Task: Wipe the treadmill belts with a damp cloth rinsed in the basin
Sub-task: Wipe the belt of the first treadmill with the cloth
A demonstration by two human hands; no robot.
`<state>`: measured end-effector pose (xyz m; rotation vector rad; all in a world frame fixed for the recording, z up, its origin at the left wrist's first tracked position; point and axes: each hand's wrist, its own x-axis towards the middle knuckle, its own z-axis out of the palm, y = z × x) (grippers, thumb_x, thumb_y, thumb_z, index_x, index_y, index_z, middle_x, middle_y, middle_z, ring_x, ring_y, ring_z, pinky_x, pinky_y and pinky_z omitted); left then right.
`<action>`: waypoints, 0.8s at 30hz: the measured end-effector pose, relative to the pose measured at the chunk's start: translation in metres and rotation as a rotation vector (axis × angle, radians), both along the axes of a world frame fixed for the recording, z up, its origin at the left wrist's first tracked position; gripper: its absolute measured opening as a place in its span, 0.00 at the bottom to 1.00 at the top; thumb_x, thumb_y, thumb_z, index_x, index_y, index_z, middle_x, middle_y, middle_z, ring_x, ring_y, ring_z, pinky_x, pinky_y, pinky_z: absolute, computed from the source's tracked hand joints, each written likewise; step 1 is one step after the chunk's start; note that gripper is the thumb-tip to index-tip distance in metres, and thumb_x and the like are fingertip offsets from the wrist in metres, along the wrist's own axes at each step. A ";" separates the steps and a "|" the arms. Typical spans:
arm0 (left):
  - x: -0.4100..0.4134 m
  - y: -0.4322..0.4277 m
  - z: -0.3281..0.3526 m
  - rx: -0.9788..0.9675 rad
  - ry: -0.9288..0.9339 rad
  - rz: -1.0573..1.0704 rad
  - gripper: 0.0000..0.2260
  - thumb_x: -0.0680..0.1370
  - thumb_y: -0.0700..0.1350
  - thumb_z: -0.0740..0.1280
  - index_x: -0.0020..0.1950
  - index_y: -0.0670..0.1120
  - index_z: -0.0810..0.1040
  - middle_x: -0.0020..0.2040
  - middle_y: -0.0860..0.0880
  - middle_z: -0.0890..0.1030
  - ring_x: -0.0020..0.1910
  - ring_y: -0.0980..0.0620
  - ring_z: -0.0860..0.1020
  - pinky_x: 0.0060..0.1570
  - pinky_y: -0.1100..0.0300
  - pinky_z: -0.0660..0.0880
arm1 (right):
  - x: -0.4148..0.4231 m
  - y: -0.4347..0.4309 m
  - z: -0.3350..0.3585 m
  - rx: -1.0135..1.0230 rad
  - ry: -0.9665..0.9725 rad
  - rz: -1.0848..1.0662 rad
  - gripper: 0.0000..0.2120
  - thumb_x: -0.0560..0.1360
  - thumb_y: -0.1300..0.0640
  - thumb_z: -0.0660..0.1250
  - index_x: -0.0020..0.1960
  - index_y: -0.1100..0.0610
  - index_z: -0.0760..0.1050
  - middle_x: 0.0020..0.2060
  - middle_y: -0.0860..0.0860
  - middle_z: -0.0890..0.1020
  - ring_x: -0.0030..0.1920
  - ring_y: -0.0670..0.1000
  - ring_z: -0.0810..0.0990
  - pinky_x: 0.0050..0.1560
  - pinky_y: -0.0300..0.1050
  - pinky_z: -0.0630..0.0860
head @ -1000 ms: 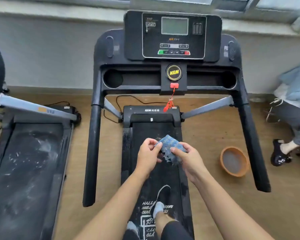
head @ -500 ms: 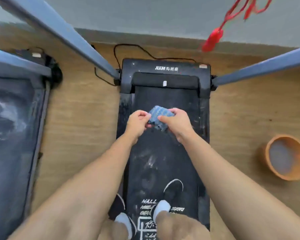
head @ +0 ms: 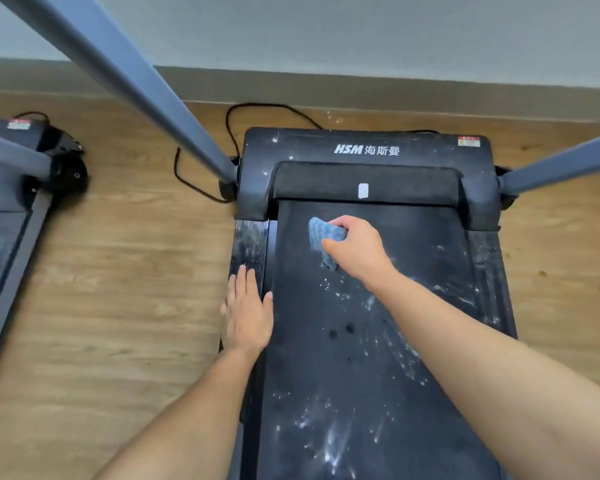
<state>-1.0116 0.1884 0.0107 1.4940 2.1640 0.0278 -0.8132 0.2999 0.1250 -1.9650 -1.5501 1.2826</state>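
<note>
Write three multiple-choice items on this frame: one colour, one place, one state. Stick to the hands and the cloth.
1. What colour is the cloth?
A. Red. B. Blue. C. Yellow.

2. Where does the left hand rest?
A. On the treadmill's left side rail. B. On the cloth. C. On the floor.

3. What is the right hand doing?
A. Lying flat, holding nothing. B. Out of view. C. Gripping the cloth.

Answers:
1 B: blue fabric shows past the fingers.
2 A: the palm lies flat on the rail, fingers straight, thumb at the edge of the belt.
3 C: the fingers and thumb curl round the cloth at the belt's front end.
</note>
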 end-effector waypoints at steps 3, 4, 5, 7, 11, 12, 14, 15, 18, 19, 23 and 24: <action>-0.006 -0.001 -0.037 0.092 0.071 -0.065 0.29 0.87 0.57 0.50 0.86 0.47 0.53 0.87 0.53 0.46 0.86 0.50 0.47 0.81 0.45 0.56 | -0.014 0.034 -0.025 0.180 -0.065 0.099 0.12 0.76 0.59 0.66 0.57 0.49 0.79 0.50 0.48 0.81 0.45 0.50 0.81 0.41 0.48 0.80; -0.009 -0.005 -0.050 0.118 0.098 -0.087 0.29 0.87 0.58 0.48 0.86 0.47 0.53 0.87 0.53 0.46 0.86 0.49 0.47 0.82 0.44 0.55 | -0.019 0.044 -0.033 0.269 -0.103 0.139 0.12 0.77 0.59 0.66 0.59 0.50 0.79 0.52 0.48 0.79 0.47 0.51 0.80 0.43 0.49 0.79; -0.010 -0.006 -0.062 0.143 0.120 -0.107 0.30 0.86 0.59 0.47 0.86 0.46 0.54 0.87 0.51 0.46 0.86 0.49 0.48 0.82 0.44 0.54 | -0.026 0.054 -0.043 0.349 -0.162 0.191 0.13 0.78 0.60 0.66 0.62 0.51 0.78 0.53 0.49 0.77 0.49 0.52 0.79 0.44 0.50 0.78; -0.012 -0.011 -0.084 0.217 0.190 -0.151 0.31 0.86 0.59 0.49 0.86 0.45 0.53 0.87 0.49 0.48 0.86 0.47 0.48 0.82 0.42 0.55 | -0.041 0.063 -0.071 0.415 -0.337 0.362 0.15 0.79 0.60 0.64 0.66 0.54 0.76 0.55 0.51 0.74 0.53 0.55 0.77 0.44 0.51 0.77; -0.011 -0.016 -0.104 0.360 0.286 -0.167 0.31 0.85 0.57 0.54 0.86 0.44 0.54 0.87 0.47 0.52 0.86 0.46 0.52 0.81 0.41 0.58 | -0.067 0.039 -0.129 0.201 -0.558 0.693 0.14 0.82 0.56 0.64 0.65 0.59 0.72 0.62 0.55 0.71 0.57 0.58 0.76 0.44 0.49 0.71; -0.012 -0.015 -0.106 0.379 0.296 -0.163 0.31 0.85 0.57 0.54 0.85 0.44 0.55 0.87 0.47 0.53 0.85 0.46 0.53 0.81 0.40 0.59 | -0.069 0.033 -0.138 0.212 -0.559 0.681 0.14 0.82 0.55 0.63 0.66 0.59 0.72 0.62 0.55 0.71 0.57 0.58 0.77 0.43 0.49 0.71; -0.012 -0.014 -0.110 0.422 0.314 -0.165 0.31 0.85 0.57 0.53 0.85 0.43 0.57 0.86 0.47 0.55 0.85 0.45 0.55 0.80 0.40 0.60 | -0.069 0.030 -0.148 0.285 -0.538 0.594 0.14 0.83 0.54 0.61 0.66 0.57 0.71 0.61 0.53 0.72 0.55 0.56 0.78 0.41 0.48 0.70; -0.011 -0.013 -0.109 0.434 0.315 -0.167 0.31 0.84 0.57 0.53 0.85 0.43 0.58 0.86 0.46 0.55 0.85 0.45 0.56 0.79 0.39 0.61 | -0.068 0.031 -0.149 0.297 -0.515 0.554 0.14 0.83 0.54 0.61 0.67 0.56 0.71 0.60 0.53 0.72 0.55 0.55 0.78 0.41 0.47 0.70; -0.009 -0.014 -0.107 0.427 0.318 -0.169 0.31 0.84 0.57 0.53 0.85 0.43 0.58 0.86 0.46 0.55 0.85 0.44 0.57 0.79 0.39 0.61 | -0.069 0.034 -0.145 0.243 -0.496 0.557 0.15 0.83 0.55 0.62 0.69 0.56 0.70 0.62 0.53 0.72 0.55 0.56 0.79 0.42 0.48 0.71; -0.010 -0.014 -0.107 0.422 0.323 -0.170 0.31 0.84 0.57 0.54 0.85 0.43 0.58 0.86 0.46 0.54 0.85 0.44 0.56 0.79 0.39 0.61 | -0.070 0.036 -0.141 0.218 -0.508 0.587 0.15 0.83 0.55 0.63 0.68 0.57 0.69 0.63 0.54 0.72 0.55 0.57 0.79 0.42 0.48 0.70; -0.012 -0.014 -0.104 0.394 0.311 -0.167 0.32 0.84 0.57 0.55 0.85 0.43 0.56 0.87 0.46 0.53 0.85 0.45 0.54 0.80 0.39 0.59 | -0.075 0.057 -0.118 0.102 -0.561 0.703 0.13 0.82 0.60 0.62 0.65 0.61 0.71 0.61 0.58 0.76 0.55 0.62 0.81 0.43 0.48 0.70; -0.011 -0.014 -0.104 0.384 0.306 -0.165 0.32 0.84 0.57 0.55 0.85 0.43 0.56 0.87 0.46 0.53 0.85 0.45 0.54 0.80 0.39 0.59 | -0.076 0.063 -0.114 0.078 -0.577 0.738 0.09 0.81 0.63 0.62 0.60 0.62 0.73 0.57 0.58 0.78 0.55 0.62 0.81 0.42 0.47 0.70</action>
